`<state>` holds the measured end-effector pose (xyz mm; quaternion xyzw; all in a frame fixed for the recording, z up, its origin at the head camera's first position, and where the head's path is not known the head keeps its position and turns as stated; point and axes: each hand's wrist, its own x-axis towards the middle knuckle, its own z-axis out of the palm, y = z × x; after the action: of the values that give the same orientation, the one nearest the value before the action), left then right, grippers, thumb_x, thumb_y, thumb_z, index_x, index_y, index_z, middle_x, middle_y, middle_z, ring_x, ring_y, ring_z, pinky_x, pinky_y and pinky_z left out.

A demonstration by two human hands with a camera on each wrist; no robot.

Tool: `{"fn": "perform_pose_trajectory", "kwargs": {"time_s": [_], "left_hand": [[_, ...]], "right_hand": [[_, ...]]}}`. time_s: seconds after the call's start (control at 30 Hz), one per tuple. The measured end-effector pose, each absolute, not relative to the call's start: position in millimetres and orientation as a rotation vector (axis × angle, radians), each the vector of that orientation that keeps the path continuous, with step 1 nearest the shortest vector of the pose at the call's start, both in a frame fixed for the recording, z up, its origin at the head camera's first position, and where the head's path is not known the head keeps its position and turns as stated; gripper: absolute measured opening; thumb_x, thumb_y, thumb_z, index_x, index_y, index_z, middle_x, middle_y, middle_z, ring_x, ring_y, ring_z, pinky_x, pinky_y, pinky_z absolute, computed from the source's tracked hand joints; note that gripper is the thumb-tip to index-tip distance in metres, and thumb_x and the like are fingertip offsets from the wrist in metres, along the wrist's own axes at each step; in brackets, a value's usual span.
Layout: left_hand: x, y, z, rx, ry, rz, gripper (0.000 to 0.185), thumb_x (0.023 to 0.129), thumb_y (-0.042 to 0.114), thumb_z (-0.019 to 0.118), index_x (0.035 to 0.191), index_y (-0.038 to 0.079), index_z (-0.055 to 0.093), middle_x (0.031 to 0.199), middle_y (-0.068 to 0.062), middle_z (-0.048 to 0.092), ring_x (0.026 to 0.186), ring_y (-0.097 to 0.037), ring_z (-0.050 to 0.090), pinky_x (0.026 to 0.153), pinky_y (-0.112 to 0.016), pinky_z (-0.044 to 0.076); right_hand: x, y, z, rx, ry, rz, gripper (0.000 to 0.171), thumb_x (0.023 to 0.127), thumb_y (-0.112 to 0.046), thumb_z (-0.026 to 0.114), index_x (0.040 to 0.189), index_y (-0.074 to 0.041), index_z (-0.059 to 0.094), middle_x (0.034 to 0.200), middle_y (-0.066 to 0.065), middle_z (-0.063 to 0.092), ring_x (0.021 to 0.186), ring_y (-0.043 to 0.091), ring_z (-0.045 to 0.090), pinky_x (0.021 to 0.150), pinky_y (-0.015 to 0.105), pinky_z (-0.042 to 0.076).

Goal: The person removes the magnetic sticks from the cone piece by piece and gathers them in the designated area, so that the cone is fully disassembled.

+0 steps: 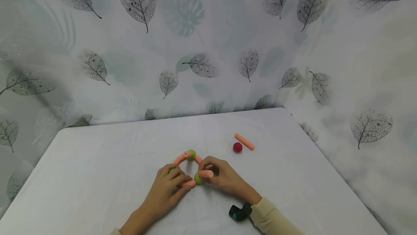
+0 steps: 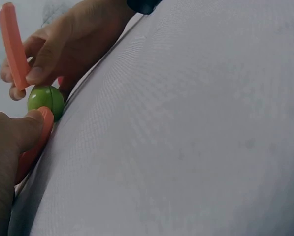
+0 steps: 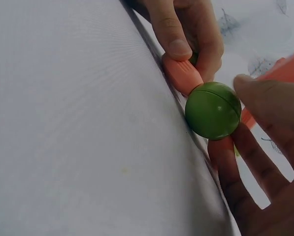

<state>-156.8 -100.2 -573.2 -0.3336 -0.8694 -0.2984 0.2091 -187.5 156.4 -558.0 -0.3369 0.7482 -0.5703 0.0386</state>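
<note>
Near the table's front, orange sticks and green balls form a small arch (image 1: 188,157) with a green ball (image 1: 191,154) at its top. My left hand (image 1: 180,181) pinches a short orange stick (image 1: 187,184) flat against the cloth; it shows as the stick (image 3: 182,73) under the left fingers (image 3: 176,34). One end meets a lower green ball (image 1: 197,178), also ball (image 2: 46,101) and ball (image 3: 213,110). My right hand (image 1: 206,170) pinches another orange stick (image 1: 206,173), raised stick (image 2: 14,46), with its fingers (image 3: 270,113) around that ball.
A loose red ball (image 1: 237,147) and a loose orange stick (image 1: 244,141) lie to the right, further back. A white cloth covers the table (image 1: 97,162). A leaf-patterned curtain (image 1: 202,46) hangs behind and to the right. A black camera (image 1: 240,212) sits on my right wrist.
</note>
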Motion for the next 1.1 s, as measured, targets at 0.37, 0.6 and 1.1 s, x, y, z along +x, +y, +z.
{"fn": "perform_pose_trajectory", "kwargs": {"time_s": [0.37, 0.6, 1.1], "left_hand": [[-157, -102, -574, -0.923, -2.423, -0.833, 0.011, 0.092, 0.037, 0.079, 0.101, 0.031, 0.076, 0.099, 0.018, 0.065, 0.119, -0.022, 0.056, 0.107, -0.048, 0.037], [-156, -104, -573, -0.906, -2.471, -0.839, 0.011, 0.092, 0.038, 0.079, 0.102, 0.035, 0.076, 0.098, 0.019, 0.062, 0.119, -0.012, 0.051, 0.107, -0.045, 0.036], [-155, -103, -575, -0.926, -2.436, -0.853, 0.01, 0.093, 0.036, 0.078, 0.103, 0.033, 0.076, 0.098, 0.018, 0.061, 0.116, -0.014, 0.051, 0.106, -0.047, 0.035]], "right_hand": [[-191, 166, -544, -0.687, 2.574, -1.748, 0.03, 0.097, -0.018, 0.076, 0.123, -0.021, 0.063, 0.113, -0.001, 0.07, 0.107, 0.01, 0.065, 0.091, 0.027, 0.058], [-191, 186, -528, -0.409, 2.638, -1.881, 0.032, 0.098, -0.016, 0.074, 0.13, -0.013, 0.067, 0.12, 0.011, 0.072, 0.106, 0.012, 0.068, 0.086, 0.022, 0.059], [-186, 253, -541, 0.02, 2.746, -1.921, 0.043, 0.104, -0.023, 0.065, 0.146, -0.011, 0.061, 0.117, 0.021, 0.072, 0.086, 0.008, 0.064, 0.076, 0.023, 0.055]]}}
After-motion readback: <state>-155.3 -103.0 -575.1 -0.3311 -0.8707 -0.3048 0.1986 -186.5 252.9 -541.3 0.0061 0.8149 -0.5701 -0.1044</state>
